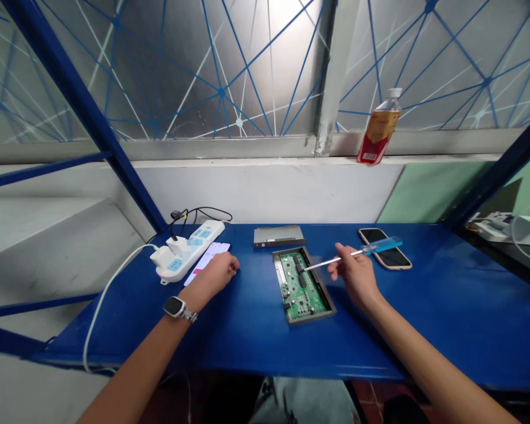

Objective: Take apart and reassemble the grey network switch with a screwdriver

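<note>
A green circuit board (307, 297) lies in an open metal case (311, 320) on the blue table. My right hand (354, 272) is closed around a screwdriver (382, 245) with a clear blue handle. Its shaft points left, and the tip is at a black part on the board. To the left, my left hand (216, 271) rests with curled fingers at the edge of a lit phone (206, 262); what its fingers hold, if anything, is too small to tell. Behind the case sits a flat metal cover (279, 235).
A white power strip (189, 253) with plugs and cables stands on the left. Behind the screwdriver handle lies a second phone (395, 257), its screen dark. A drink bottle (380, 129) is on the window ledge. Blue frame bars (130, 176) rise at both sides.
</note>
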A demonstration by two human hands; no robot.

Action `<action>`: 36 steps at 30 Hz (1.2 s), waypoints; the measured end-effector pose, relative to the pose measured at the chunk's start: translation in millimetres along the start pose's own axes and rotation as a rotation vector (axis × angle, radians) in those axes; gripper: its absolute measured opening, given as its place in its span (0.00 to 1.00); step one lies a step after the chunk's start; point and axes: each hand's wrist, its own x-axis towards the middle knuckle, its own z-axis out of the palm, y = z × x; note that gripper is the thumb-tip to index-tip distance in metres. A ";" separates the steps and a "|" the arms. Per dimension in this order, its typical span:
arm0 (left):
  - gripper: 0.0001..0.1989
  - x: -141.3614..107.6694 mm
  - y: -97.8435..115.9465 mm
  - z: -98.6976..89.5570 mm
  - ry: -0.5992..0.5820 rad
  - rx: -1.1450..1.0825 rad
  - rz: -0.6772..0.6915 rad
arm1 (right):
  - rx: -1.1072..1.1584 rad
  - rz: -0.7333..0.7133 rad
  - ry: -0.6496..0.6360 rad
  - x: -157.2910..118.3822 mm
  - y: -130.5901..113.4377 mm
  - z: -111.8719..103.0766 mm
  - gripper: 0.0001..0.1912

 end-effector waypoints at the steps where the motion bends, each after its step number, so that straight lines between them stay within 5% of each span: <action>1: 0.11 0.4 0.8 -0.8 0.009 0.005 0.005 | -0.004 0.001 -0.001 0.5 0.4 -0.5 0.26; 9: 0.10 2.4 -1.4 -1.4 0.063 0.076 0.075 | -0.024 0.007 0.008 -0.6 0.3 0.5 0.26; 13: 0.10 1.4 25.2 -7.7 0.139 0.113 0.229 | -0.154 -0.005 0.020 5.9 -5.8 -13.1 0.27; 16: 0.13 14.3 59.5 -3.5 0.125 0.036 0.316 | -0.416 0.038 -0.036 20.2 -15.3 -31.5 0.29; 21: 0.11 57.4 94.8 24.4 0.105 0.099 0.342 | -1.085 0.246 -0.372 45.9 -27.6 -42.3 0.33; 26: 0.14 75.0 86.7 46.5 0.200 -0.023 0.385 | -1.661 0.155 -0.395 49.6 -21.5 -22.1 0.23; 36: 0.13 62.6 60.5 40.2 0.199 -0.159 0.403 | -1.885 -0.029 -0.467 26.5 -6.5 9.4 0.26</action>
